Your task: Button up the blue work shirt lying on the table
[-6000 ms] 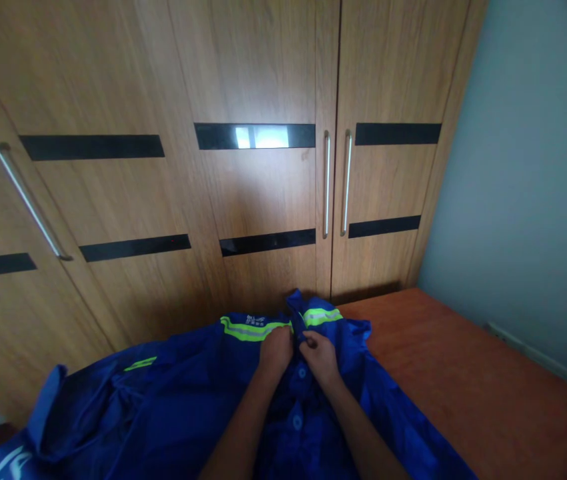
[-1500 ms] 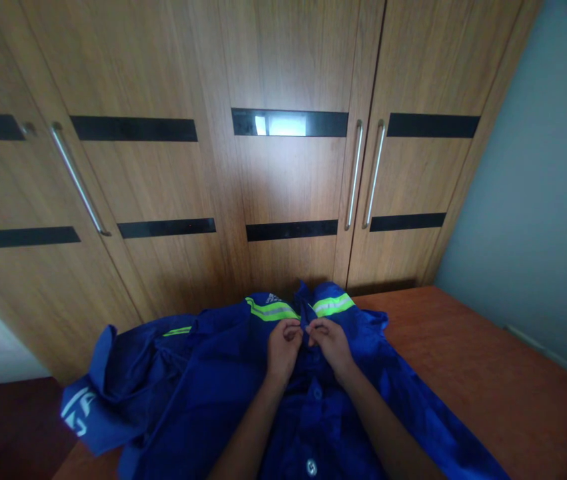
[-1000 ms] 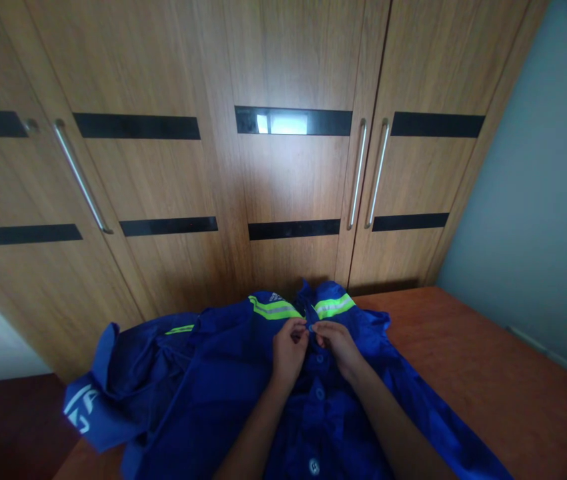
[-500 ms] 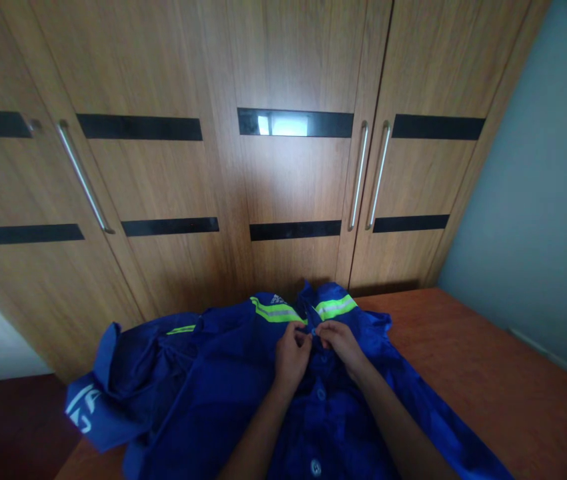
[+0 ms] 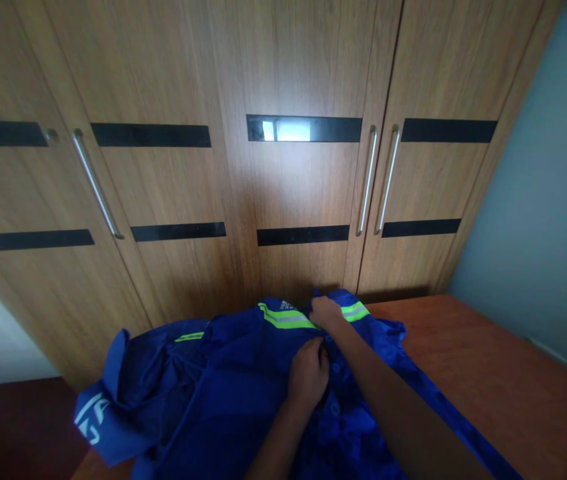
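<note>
One blue work shirt (image 5: 233, 393) lies on one reddish-brown wooden table (image 5: 488, 387). Two hands rest on it: the left hand (image 5: 308, 373) and the right hand (image 5: 324, 312). The shirt shows three yellow-green reflective stripes: one left of the collar (image 5: 283, 316), one right of it (image 5: 354, 311), and a short one on the sleeve side (image 5: 188, 337). One blue button (image 5: 334, 408) shows clearly on the front placket. One white logo (image 5: 91, 417) marks the sleeve end. Behind stands one wooden wardrobe (image 5: 283, 67) with three metal bar handles (image 5: 97, 185) (image 5: 367, 180) (image 5: 388, 180) fully in view and eight black inlay strips (image 5: 151, 135).
</note>
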Demonstrator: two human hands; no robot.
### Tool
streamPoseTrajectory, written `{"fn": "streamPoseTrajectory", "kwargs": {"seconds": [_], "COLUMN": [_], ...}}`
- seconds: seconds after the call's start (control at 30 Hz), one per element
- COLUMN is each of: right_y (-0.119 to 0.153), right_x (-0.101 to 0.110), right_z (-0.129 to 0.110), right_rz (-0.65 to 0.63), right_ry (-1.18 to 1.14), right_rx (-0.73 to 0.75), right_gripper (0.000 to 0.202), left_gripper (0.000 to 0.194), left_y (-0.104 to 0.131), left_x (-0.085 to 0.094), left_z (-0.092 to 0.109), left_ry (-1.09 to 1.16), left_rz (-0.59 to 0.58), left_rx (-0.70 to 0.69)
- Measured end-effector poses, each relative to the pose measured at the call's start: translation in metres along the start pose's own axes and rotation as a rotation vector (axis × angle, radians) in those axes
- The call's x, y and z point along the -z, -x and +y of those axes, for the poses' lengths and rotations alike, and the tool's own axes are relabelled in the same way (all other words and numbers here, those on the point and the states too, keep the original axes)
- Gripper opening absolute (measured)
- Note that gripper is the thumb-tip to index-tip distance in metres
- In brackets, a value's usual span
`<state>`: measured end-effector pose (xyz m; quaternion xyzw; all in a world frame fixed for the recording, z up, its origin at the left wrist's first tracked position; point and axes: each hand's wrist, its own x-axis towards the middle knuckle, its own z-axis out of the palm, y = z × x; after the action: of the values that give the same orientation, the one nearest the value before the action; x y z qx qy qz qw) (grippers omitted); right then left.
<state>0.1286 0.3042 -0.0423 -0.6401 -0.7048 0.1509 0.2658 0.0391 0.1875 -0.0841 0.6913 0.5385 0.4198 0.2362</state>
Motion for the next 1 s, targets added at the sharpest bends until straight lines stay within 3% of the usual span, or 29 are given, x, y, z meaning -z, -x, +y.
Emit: {"fn": "streamPoseTrajectory", "kwargs": {"seconds": [0.2, 0.37, 0.57, 0.7, 0.87, 1.0], "right_y": [0.005, 0.015, 0.013, 0.010, 0.009, 0.011], "right_x": [-0.008, -0.012, -0.025, -0.026, -0.022, -0.015], "right_z": [0.050, 0.081, 0.090, 0.091, 0.087, 0.088], "right_rz": [0.076, 0.212, 0.280, 0.322, 0.382, 0.476], "right_ry": [-0.171, -0.495, -0.798, -0.895, -0.973, -0.984], "right_rx": [-0.091, -0.055, -0.047, -0.067, -0.103, -0.172], "right_gripper": [0.019, 0.027, 0.036, 0.034, 0.037, 0.046], "left_gripper": [0.033, 0.032, 0.004, 0.021, 0.017, 0.011], "left_y": [-0.008, -0.047, -0.115, -0.140, -0.138, -0.135], "left_x": [0.011, 0.016, -0.010, -0.030, -0.038, -0.018], "left_z": [0.008, 0.020, 0.005, -0.007, -0.011, -0.016], "left_ry": [-0.030, -0.040, -0.112, -0.128, -0.105, -0.084], "left_rz": [0.027, 0.080, -0.027, -0.094, 0.065, 0.288], "left_rx": [-0.027, -0.057, 0.014, 0.036, 0.075, 0.143]}}
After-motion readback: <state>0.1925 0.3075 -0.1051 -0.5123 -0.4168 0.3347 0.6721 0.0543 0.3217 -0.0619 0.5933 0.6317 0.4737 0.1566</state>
